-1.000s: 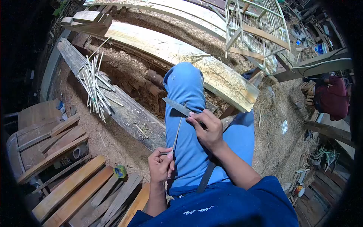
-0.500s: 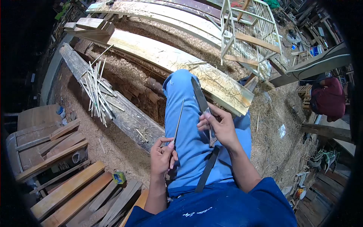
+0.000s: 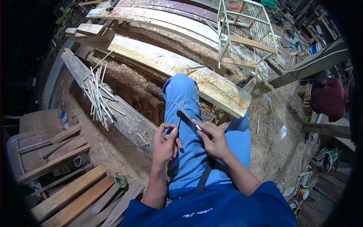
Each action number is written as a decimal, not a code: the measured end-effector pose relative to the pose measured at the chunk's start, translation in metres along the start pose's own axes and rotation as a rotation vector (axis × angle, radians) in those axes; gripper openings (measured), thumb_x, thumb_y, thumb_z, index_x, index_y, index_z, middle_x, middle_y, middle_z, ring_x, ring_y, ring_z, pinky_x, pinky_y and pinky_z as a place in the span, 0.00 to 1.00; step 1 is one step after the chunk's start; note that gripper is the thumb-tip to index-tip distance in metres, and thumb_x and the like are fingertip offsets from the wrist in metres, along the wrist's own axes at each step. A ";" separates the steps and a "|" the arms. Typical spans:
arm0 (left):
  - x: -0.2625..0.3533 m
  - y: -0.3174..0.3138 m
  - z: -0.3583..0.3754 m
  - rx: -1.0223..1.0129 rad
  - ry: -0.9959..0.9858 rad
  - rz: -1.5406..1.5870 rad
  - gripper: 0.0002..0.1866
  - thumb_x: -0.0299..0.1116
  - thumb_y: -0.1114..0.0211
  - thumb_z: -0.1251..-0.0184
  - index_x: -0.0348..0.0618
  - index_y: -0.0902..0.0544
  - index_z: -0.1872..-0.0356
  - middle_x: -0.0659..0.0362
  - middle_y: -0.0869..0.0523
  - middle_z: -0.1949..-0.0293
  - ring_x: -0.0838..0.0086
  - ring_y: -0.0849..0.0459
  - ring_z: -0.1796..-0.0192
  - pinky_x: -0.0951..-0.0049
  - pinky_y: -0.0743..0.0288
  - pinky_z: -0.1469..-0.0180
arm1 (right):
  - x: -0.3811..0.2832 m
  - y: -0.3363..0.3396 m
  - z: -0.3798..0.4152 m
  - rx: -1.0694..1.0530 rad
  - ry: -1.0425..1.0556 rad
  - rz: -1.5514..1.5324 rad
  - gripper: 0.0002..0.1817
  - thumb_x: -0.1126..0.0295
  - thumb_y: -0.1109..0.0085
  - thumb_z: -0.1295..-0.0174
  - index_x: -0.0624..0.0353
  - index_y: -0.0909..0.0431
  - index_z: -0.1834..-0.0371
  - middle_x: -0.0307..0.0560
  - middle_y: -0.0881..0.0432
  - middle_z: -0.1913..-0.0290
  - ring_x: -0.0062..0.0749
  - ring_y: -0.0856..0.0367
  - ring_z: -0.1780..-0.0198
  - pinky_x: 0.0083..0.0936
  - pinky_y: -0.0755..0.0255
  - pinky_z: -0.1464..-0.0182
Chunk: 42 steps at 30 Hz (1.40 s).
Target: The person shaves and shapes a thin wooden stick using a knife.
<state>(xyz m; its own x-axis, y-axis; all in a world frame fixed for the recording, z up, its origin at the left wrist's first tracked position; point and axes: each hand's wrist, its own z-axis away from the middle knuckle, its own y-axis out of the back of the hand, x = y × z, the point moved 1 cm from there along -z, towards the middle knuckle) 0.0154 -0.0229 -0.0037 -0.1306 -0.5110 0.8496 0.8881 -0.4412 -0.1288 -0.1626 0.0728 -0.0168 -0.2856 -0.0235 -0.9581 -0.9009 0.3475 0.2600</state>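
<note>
My left hand (image 3: 165,145) is closed in a pinch around a thin stick (image 3: 185,96), which points up over my knee. In my right hand (image 3: 213,140) is a knife (image 3: 185,113), gripped by its handle with the fingers wrapped round it. Its blade slants up and to the left, overlapping the stick just above my left fingertips. Both hands are over my leg in blue trousers (image 3: 181,85). To the left, a loose pile of pale thin sticks (image 3: 99,99) lies across a weathered plank (image 3: 128,115).
A thick pale board (image 3: 155,56) strewn with shavings runs past my knee. Beyond it stands a slatted cage-like frame (image 3: 245,41). Cut planks (image 3: 72,191) and a small yellow-green box (image 3: 121,181) lie at lower left. A person in a dark red top (image 3: 328,99) is at the right.
My right hand has turned the knife. Its blade pointed up, away from the stick; now it angles left across it. My left hand still pinches the stick, moved slightly up and right.
</note>
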 end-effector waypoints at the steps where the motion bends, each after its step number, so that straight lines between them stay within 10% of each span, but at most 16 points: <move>1: 0.002 -0.002 -0.004 -0.001 -0.002 -0.002 0.09 0.34 0.43 0.19 0.40 0.26 0.49 0.54 0.18 0.83 0.82 0.33 0.93 0.80 0.46 0.91 | -0.002 0.000 0.000 0.002 0.002 -0.001 0.24 0.81 0.40 0.36 0.56 0.19 0.36 0.56 0.18 0.61 0.47 0.18 0.63 0.36 0.23 0.56; 11: 0.001 -0.005 -0.023 0.016 -0.040 0.025 0.06 0.27 0.46 0.20 0.38 0.25 0.50 0.55 0.17 0.82 0.82 0.34 0.93 0.80 0.44 0.92 | -0.001 -0.014 0.004 -0.102 0.010 0.306 0.35 0.80 0.43 0.46 0.39 0.21 0.32 0.47 0.22 0.66 0.47 0.18 0.69 0.42 0.24 0.67; 31: -0.041 0.028 0.062 0.063 0.060 0.189 0.08 0.32 0.38 0.22 0.39 0.23 0.52 0.59 0.23 0.86 0.84 0.35 0.92 0.82 0.48 0.91 | 0.008 -0.021 0.000 0.000 0.070 0.520 0.39 0.80 0.44 0.48 0.36 0.23 0.30 0.47 0.25 0.68 0.47 0.18 0.70 0.42 0.23 0.66; 42: 0.004 0.001 -0.027 0.014 -0.132 0.095 0.04 0.26 0.38 0.24 0.37 0.23 0.60 0.56 0.16 0.77 0.84 0.31 0.89 0.82 0.41 0.89 | -0.002 -0.019 -0.006 -0.019 0.044 0.371 0.36 0.81 0.45 0.46 0.39 0.22 0.31 0.47 0.25 0.69 0.48 0.19 0.70 0.42 0.24 0.66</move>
<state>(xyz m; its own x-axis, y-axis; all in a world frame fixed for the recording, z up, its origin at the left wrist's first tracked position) 0.0038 -0.0451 -0.0141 0.0129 -0.4478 0.8940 0.9000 -0.3845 -0.2055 -0.1471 0.0611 -0.0187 -0.6072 0.0603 -0.7923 -0.7393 0.3225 0.5911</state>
